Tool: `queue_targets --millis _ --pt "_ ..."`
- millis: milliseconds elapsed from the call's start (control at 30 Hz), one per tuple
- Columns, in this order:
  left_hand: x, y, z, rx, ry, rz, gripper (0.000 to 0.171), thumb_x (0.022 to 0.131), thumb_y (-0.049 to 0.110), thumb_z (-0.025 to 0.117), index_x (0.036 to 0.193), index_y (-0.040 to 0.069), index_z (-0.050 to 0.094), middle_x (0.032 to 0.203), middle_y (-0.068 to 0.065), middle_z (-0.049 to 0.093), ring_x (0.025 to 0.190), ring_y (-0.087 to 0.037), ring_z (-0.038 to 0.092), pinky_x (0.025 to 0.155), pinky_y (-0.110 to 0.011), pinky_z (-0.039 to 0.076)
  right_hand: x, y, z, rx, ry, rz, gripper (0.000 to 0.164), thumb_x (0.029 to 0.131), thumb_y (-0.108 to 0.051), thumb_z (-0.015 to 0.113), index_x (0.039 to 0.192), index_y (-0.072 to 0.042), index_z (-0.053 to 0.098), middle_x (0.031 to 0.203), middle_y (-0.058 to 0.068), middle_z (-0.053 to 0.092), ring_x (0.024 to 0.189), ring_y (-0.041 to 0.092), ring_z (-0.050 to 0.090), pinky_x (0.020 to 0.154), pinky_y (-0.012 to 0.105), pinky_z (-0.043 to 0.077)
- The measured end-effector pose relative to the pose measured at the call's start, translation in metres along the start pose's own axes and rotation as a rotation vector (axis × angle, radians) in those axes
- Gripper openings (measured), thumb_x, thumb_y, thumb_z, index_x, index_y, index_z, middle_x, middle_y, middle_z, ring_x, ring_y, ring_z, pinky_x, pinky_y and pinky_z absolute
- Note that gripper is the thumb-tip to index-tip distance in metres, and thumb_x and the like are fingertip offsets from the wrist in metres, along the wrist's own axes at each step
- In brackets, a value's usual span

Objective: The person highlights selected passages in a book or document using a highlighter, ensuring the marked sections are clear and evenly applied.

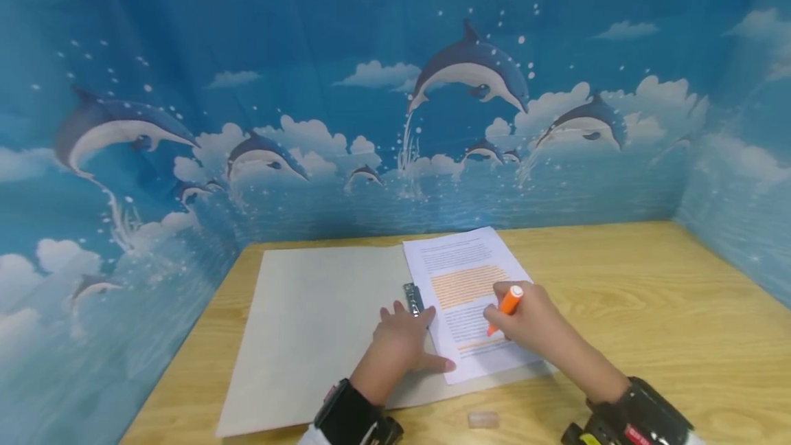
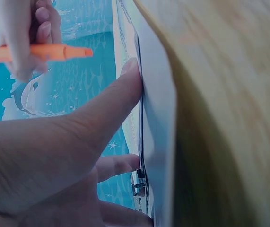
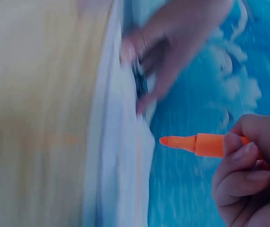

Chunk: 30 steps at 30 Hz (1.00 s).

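My right hand (image 1: 534,318) grips an orange highlighter (image 1: 510,300) over the lower half of a printed sheet (image 1: 463,362). In the right wrist view the highlighter (image 3: 210,144) is uncapped, its tip (image 3: 164,141) apart from the paper. Orange marking covers a block of lines (image 1: 469,286) on the sheet, and one thin stripe (image 1: 482,345) runs lower down. My left hand (image 1: 402,342) lies with fingers spread, its thumb and a fingertip touching the sheet's left edge. Beside those fingers is the metal clip (image 1: 413,299) of the open folder (image 1: 321,321) under the sheet.
A small translucent cap-like piece (image 1: 483,419) lies on the wooden table (image 1: 655,294) near its front edge. Behind and at both sides hangs a blue dolphin-print curtain (image 1: 334,40). Dark camera bands are strapped round both wrists.
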State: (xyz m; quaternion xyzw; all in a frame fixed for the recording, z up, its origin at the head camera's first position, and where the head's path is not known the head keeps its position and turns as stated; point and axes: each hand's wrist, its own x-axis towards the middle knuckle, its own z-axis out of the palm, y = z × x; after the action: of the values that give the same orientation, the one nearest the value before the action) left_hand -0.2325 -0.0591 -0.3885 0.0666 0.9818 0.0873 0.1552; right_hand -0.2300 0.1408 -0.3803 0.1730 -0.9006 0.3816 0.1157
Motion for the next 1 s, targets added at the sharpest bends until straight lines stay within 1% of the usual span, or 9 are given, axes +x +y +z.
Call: queue_targets --millis 167,233,300,467,600,733,867,1000 --pt "0.000 0.001 0.002 0.009 0.005 0.009 0.098 0.056 0.068 0.071 0.140 0.025 0.044 0.145 -0.027 0.039 0.130 -0.053 0.029 0.098 -0.063 0.042 -0.001 -0.016 0.028 0.038 -0.057 -0.070 0.031 0.070 0.000 0.064 0.056 -0.010 0.038 0.043 -0.007 0.047 0.035 -0.002 0.044 0.034 0.012 0.028" --pt "0.000 0.001 0.002 0.020 0.013 0.003 0.097 0.056 0.068 0.071 0.139 0.025 0.044 0.145 -0.026 0.040 0.130 -0.053 0.030 0.097 -0.064 0.042 -0.001 -0.018 0.035 0.039 -0.074 -0.077 0.029 0.069 0.000 0.063 0.056 -0.010 0.039 0.044 -0.006 0.048 0.037 -0.002 0.044 0.035 0.012 0.028" --pt "-0.001 0.001 0.001 0.029 0.018 -0.005 0.098 0.055 0.069 0.071 0.139 0.026 0.045 0.144 -0.026 0.041 0.130 -0.052 0.031 0.096 -0.064 0.043 -0.001 -0.019 0.039 0.038 -0.081 -0.061 0.028 0.069 0.000 0.063 0.057 -0.010 0.040 0.045 -0.006 0.048 0.038 -0.001 0.046 0.035 0.013 0.030" --pt "-0.004 -0.002 -0.001 0.017 0.032 -0.011 0.098 0.054 0.068 0.072 0.138 0.026 0.046 0.144 -0.027 0.041 0.129 -0.052 0.032 0.094 -0.065 0.044 -0.003 -0.021 0.045 0.034 -0.098 -0.002 0.026 0.071 -0.003 0.062 0.059 -0.011 0.040 0.047 -0.006 0.049 0.040 0.001 0.051 0.035 0.015 0.038" --pt "-0.004 -0.002 0.000 -0.003 0.034 -0.014 0.098 0.053 0.066 0.074 0.138 0.026 0.046 0.144 -0.026 0.041 0.129 -0.052 0.032 0.095 -0.065 0.043 -0.005 -0.019 0.047 0.035 -0.111 0.002 0.026 0.072 -0.003 0.062 0.059 -0.010 0.040 0.048 -0.006 0.050 0.040 0.002 0.051 0.035 0.016 0.040" --pt "-0.003 -0.002 0.001 -0.002 0.030 -0.021 0.098 0.053 0.066 0.074 0.138 0.026 0.046 0.144 -0.026 0.041 0.129 -0.052 0.031 0.095 -0.065 0.043 -0.005 -0.017 0.049 0.036 -0.120 0.004 0.026 0.072 -0.002 0.062 0.060 -0.010 0.041 0.047 -0.006 0.051 0.040 0.002 0.050 0.034 0.015 0.038" --pt "-0.003 -0.003 0.002 0.002 0.037 -0.027 0.098 0.054 0.066 0.074 0.138 0.027 0.046 0.145 -0.026 0.041 0.129 -0.052 0.031 0.095 -0.065 0.043 -0.003 -0.015 0.050 0.064 -0.131 0.028 0.027 0.072 -0.002 0.062 0.059 -0.009 0.040 0.047 -0.005 0.050 0.038 0.003 0.049 0.034 0.013 0.034" --pt "-0.003 -0.003 0.002 -0.007 0.045 -0.025 0.097 0.053 0.065 0.075 0.138 0.027 0.046 0.145 -0.027 0.040 0.129 -0.052 0.031 0.095 -0.065 0.043 -0.002 -0.016 0.050 0.086 -0.134 0.051 0.028 0.072 -0.002 0.061 0.058 -0.008 0.038 0.046 -0.005 0.048 0.037 0.004 0.049 0.034 0.012 0.032"
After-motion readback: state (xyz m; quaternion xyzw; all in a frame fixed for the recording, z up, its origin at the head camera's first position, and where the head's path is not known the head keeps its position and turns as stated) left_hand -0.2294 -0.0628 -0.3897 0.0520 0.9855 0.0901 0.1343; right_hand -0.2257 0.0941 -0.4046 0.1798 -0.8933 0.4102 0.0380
